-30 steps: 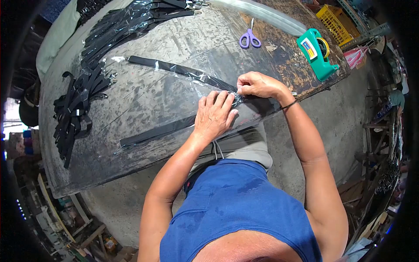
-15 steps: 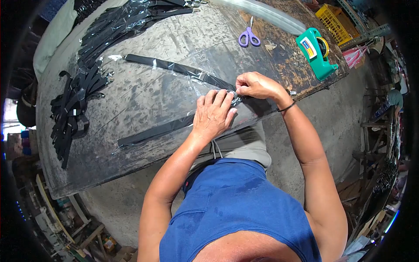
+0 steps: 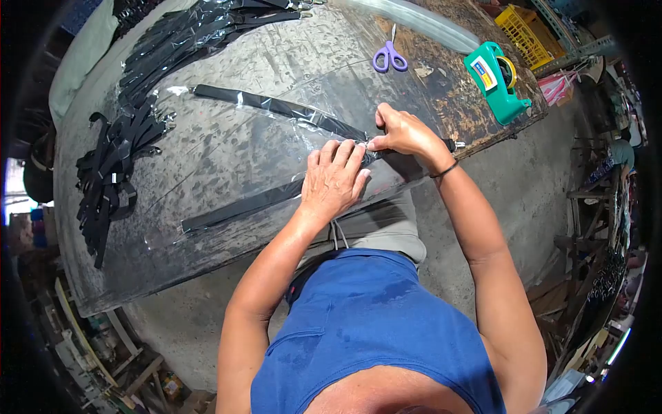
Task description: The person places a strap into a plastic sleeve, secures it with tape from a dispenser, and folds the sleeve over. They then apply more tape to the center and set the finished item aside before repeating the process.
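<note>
Centrally: black strap in clear film [image 3: 276,105], lying on worktable [image 3: 214,155]. Left hand [image 3: 331,176]: palm down, fingers extended, gripping nothing visible. Right hand [image 3: 407,136]: thumb and forefinger parted; hold cannot be told. Beyond: purple scissors [image 3: 390,51].

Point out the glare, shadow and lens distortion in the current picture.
Head view: white glare flecks the upper black strap; head view: a dark patch, apparently shadow, lies below the right hand; head view: fisheye distortion seems to bow the table, and the corners go black.
</note>
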`<state>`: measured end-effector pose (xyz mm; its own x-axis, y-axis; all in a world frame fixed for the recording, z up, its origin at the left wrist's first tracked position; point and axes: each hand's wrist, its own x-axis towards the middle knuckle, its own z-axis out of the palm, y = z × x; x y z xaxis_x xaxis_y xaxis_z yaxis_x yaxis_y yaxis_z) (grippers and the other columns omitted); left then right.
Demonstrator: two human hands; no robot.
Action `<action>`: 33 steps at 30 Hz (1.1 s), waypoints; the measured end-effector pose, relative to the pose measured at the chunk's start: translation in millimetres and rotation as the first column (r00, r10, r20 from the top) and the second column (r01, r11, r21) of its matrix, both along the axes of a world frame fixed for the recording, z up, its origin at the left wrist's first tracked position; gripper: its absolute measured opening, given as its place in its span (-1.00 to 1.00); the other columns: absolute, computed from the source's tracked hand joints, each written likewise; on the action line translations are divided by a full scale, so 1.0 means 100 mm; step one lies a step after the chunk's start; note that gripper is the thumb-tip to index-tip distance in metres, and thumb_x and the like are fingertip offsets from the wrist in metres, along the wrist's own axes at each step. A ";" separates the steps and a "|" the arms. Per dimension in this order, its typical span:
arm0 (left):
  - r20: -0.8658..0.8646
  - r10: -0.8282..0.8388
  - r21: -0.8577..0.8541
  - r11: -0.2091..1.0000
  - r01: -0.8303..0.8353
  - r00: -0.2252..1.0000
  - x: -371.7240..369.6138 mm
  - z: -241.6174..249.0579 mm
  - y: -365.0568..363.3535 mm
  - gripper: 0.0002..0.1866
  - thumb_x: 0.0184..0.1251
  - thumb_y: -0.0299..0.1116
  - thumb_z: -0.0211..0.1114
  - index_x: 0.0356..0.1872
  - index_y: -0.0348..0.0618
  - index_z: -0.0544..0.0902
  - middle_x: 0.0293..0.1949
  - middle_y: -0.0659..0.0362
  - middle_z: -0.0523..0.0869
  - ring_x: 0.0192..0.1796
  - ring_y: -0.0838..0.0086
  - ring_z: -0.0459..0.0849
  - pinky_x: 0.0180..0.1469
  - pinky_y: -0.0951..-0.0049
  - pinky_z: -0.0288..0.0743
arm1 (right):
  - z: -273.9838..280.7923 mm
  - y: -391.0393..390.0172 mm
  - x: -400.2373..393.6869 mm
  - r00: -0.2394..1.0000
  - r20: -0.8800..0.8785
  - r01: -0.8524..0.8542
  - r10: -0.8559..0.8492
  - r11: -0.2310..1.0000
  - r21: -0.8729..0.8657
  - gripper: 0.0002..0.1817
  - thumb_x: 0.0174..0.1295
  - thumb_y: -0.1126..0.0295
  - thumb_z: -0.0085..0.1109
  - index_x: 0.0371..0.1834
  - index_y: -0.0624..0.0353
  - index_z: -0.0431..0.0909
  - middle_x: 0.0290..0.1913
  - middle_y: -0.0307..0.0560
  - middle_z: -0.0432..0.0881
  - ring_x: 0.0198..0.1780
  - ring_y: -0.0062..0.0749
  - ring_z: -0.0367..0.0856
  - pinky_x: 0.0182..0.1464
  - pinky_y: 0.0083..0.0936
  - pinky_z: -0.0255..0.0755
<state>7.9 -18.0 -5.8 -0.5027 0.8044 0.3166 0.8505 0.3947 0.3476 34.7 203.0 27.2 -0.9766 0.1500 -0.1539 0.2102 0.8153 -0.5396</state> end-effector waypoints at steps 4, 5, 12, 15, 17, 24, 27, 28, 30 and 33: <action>-0.014 -0.003 0.013 1.000 0.004 1.000 0.00 0.00 -0.01 -0.47 0.29 -0.13 0.32 0.26 -0.04 0.53 0.22 0.13 0.52 0.29 0.20 0.41 0.25 0.10 0.28 | -0.17 0.22 -0.07 0.995 0.094 0.042 -0.018 0.963 -0.265 -0.52 -0.05 0.13 0.52 -0.27 0.23 0.50 -0.27 0.18 0.67 -0.15 0.11 0.66 -0.16 -0.15 0.48; -0.012 -0.005 0.011 1.000 0.005 1.000 0.00 0.00 -0.01 -0.47 0.29 -0.12 0.32 0.26 -0.05 0.53 0.22 0.13 0.52 0.29 0.19 0.41 0.25 0.10 0.28 | -0.27 0.28 -0.08 0.992 0.116 0.095 -0.051 0.903 -0.419 -0.51 -0.06 0.12 0.53 -0.26 0.23 0.50 -0.29 0.17 0.66 -0.16 0.10 0.65 -0.16 -0.15 0.48; -0.005 -0.005 -0.002 1.000 0.005 1.000 0.01 0.00 0.00 -0.46 0.29 -0.12 0.31 0.27 -0.04 0.52 0.21 0.13 0.53 0.29 0.21 0.41 0.24 0.10 0.28 | -0.01 0.06 -0.09 0.985 0.170 0.024 -0.030 0.999 0.033 -0.54 0.06 0.00 0.38 -0.26 0.16 0.52 -0.28 0.13 0.70 -0.14 0.13 0.68 -0.13 -0.09 0.49; -0.075 -0.002 0.043 0.999 0.005 0.997 0.00 0.00 0.00 -0.47 0.27 -0.08 0.33 0.23 -0.06 0.55 0.17 0.16 0.55 0.23 0.25 0.44 0.15 0.16 0.31 | 0.01 0.17 -0.05 0.998 0.062 0.041 -0.033 0.990 -0.135 -0.62 0.14 0.08 0.34 -0.24 0.19 0.58 -0.29 0.11 0.70 -0.16 0.07 0.68 -0.14 -0.14 0.50; -0.078 0.006 0.043 0.999 -0.003 0.997 0.00 0.02 0.00 -0.47 0.27 -0.08 0.33 0.23 -0.05 0.54 0.17 0.16 0.55 0.23 0.25 0.44 0.16 0.15 0.31 | 0.01 0.24 0.04 0.983 -0.121 0.105 -0.140 0.960 -0.258 -0.75 0.28 0.25 0.21 -0.20 0.23 0.65 -0.27 0.05 0.67 -0.17 -0.04 0.67 -0.12 -0.26 0.51; -0.039 -0.005 0.016 1.000 0.006 0.999 -0.01 0.00 0.01 -0.45 0.28 -0.11 0.32 0.26 -0.07 0.51 0.21 0.12 0.53 0.27 0.20 0.43 0.21 0.11 0.29 | -0.23 -0.20 0.47 0.858 -0.495 0.005 0.138 0.961 0.277 -0.64 0.24 0.21 0.29 0.09 0.01 0.66 0.01 -0.07 0.60 0.12 -0.03 0.51 0.13 -0.09 0.39; -0.070 -0.005 0.011 1.000 0.005 0.998 0.00 -0.04 0.00 -0.44 0.26 -0.11 0.34 0.25 -0.09 0.51 0.20 0.12 0.53 0.26 0.21 0.43 0.16 0.14 0.30 | -0.35 -0.30 0.60 0.902 -0.396 -0.003 0.170 0.921 0.390 -0.49 0.25 0.10 0.27 0.25 -0.03 0.57 0.26 -0.07 0.51 0.36 0.01 0.36 0.34 0.13 0.22; -0.072 -0.007 0.006 1.000 0.007 0.997 -0.01 -0.04 0.01 -0.44 0.26 -0.12 0.34 0.24 -0.11 0.51 0.20 0.11 0.53 0.27 0.21 0.43 0.17 0.14 0.30 | -0.31 -0.27 0.61 0.920 -0.349 -0.028 0.178 0.918 0.395 -0.46 0.25 0.09 0.27 0.28 0.00 0.54 0.31 -0.06 0.48 0.39 0.05 0.33 0.37 0.14 0.19; -0.044 -0.014 -0.007 1.000 0.013 0.999 0.01 -0.02 0.00 -0.43 0.28 -0.13 0.32 0.28 -0.11 0.49 0.22 0.09 0.52 0.29 0.18 0.42 0.23 0.11 0.28 | -0.19 -0.17 0.64 0.969 -0.153 -0.139 0.195 0.938 0.318 -0.28 0.28 0.04 0.25 0.47 0.07 0.34 0.51 0.01 0.28 0.53 0.15 0.15 0.48 0.21 0.03; -0.009 0.007 0.001 1.000 -0.007 1.000 0.00 0.00 0.00 -0.37 0.29 -0.19 0.30 0.37 -0.15 0.42 0.25 0.04 0.50 0.34 0.15 0.40 0.31 0.08 0.25 | -0.06 -0.20 0.63 0.907 -0.418 0.084 0.049 0.952 0.295 -0.10 0.30 -0.04 0.21 0.62 0.07 0.08 0.64 0.05 0.02 0.64 0.16 -0.09 0.53 0.25 -0.16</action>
